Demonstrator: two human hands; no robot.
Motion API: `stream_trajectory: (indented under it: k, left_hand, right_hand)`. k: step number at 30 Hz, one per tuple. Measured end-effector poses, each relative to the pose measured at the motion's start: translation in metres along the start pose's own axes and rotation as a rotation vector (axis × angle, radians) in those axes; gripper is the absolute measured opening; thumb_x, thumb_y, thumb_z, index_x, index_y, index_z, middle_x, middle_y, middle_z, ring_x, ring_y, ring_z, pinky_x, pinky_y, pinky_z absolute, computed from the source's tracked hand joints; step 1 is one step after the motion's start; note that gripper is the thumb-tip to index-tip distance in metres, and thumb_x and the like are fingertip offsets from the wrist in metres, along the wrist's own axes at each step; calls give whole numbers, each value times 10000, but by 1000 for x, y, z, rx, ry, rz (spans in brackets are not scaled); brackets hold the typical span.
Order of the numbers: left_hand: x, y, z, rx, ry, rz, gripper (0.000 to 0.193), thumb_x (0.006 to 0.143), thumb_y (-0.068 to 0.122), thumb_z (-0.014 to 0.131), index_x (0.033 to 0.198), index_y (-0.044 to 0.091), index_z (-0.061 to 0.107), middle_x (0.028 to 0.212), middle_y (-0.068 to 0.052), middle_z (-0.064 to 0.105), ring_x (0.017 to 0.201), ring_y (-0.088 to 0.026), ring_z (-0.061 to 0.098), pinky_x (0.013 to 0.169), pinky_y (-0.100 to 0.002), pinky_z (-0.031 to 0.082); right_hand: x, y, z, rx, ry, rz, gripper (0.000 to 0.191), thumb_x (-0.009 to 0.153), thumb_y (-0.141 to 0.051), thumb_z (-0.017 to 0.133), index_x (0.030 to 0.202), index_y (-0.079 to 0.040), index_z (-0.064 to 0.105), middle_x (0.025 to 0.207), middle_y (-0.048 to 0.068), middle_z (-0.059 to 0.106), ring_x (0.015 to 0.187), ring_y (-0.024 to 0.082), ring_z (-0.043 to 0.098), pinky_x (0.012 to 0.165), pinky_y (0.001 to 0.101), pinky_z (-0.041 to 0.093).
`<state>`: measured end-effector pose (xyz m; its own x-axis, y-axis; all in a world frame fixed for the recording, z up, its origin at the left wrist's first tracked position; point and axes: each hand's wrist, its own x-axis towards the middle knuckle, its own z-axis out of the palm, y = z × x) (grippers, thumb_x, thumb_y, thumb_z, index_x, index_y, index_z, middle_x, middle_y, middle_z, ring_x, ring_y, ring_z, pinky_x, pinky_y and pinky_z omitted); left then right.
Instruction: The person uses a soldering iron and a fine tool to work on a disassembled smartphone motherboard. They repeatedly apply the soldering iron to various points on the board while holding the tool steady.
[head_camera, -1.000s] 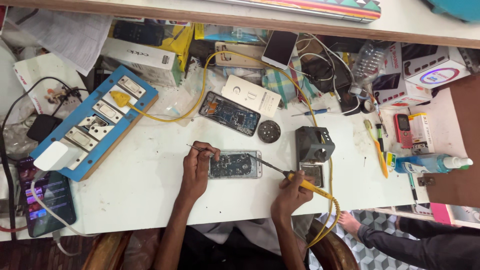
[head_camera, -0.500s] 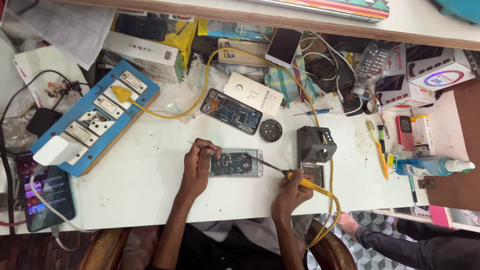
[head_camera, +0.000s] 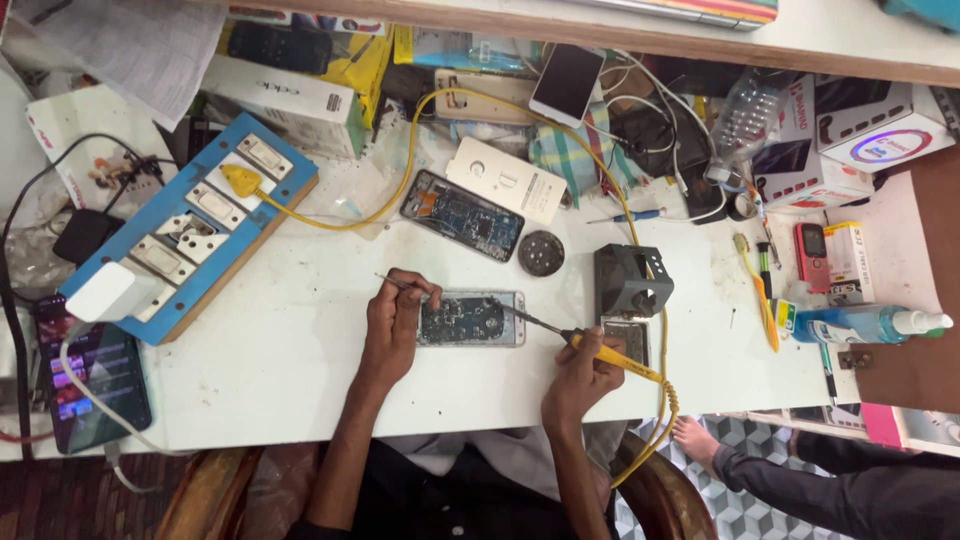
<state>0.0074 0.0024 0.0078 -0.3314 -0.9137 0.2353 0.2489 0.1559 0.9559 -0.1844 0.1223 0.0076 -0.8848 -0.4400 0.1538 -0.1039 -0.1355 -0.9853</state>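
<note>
Below my head camera, the white table (head_camera: 300, 400) fills most of the view. On its left edge lies a blue socket board (head_camera: 190, 235), with a yellow plug and cable running from it. Near the table's middle I see the opened phone (head_camera: 470, 318), lying flat with its circuit board exposed; a second opened phone (head_camera: 462, 214) lies just beyond it. To the right stands a grey iron stand (head_camera: 632, 282). My left hand (head_camera: 395, 325) touches the opened phone's left end, fingers pinching thin tweezers (head_camera: 400, 284). My right hand (head_camera: 580, 375) is closed around the yellow soldering iron (head_camera: 590, 346), whose tip meets the opened phone's right end.
</note>
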Motion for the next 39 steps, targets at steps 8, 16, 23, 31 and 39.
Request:
stream_trajectory:
  k: [8, 16, 23, 31, 39]
  left_hand:
    - [2, 4, 0, 38, 38, -123, 337, 1110, 356, 437, 1048, 40, 537, 828, -31, 648, 581, -23, 382, 544, -206, 369]
    - [3, 4, 0, 31, 37, -132, 325, 1119, 338, 432, 1040, 37, 526, 831, -36, 643, 589, -26, 378, 546, -210, 365]
    - [2, 6, 1, 46, 27, -81, 308, 1120, 318, 444, 1044, 35, 540, 840, -47, 634, 660, -56, 446, 632, -225, 421]
    - [0, 5, 1, 39, 26, -89, 318, 1118, 332, 440, 1049, 37, 533, 824, -33, 635, 594, -29, 383, 551, -217, 360]
    - [2, 4, -1, 87, 18, -88, 351, 1115, 363, 422, 1038, 42, 540, 814, -18, 649, 560, -20, 373, 528, -208, 359]
  right_hand:
    - [-3, 3, -5, 31, 67, 5, 279, 1077, -161, 550, 821, -64, 494, 629, 15, 497, 492, 78, 434, 464, 238, 340]
    - [-2, 6, -5, 18, 46, -30, 325, 1089, -142, 546, 780, -64, 483, 656, 19, 489, 511, 75, 438, 479, 238, 346]
    - [-3, 0, -1, 19, 46, -15, 290, 1079, -139, 540, 805, -61, 487, 654, 20, 509, 510, 76, 450, 483, 235, 353]
    - [-3, -1, -1, 7, 61, -5, 277, 1077, -148, 541, 817, -66, 494, 639, 17, 511, 512, 74, 451, 495, 231, 356]
    - [-5, 0, -3, -5, 24, -3, 297, 1081, -144, 545, 803, -64, 476, 654, 19, 501, 532, 73, 453, 519, 232, 354]
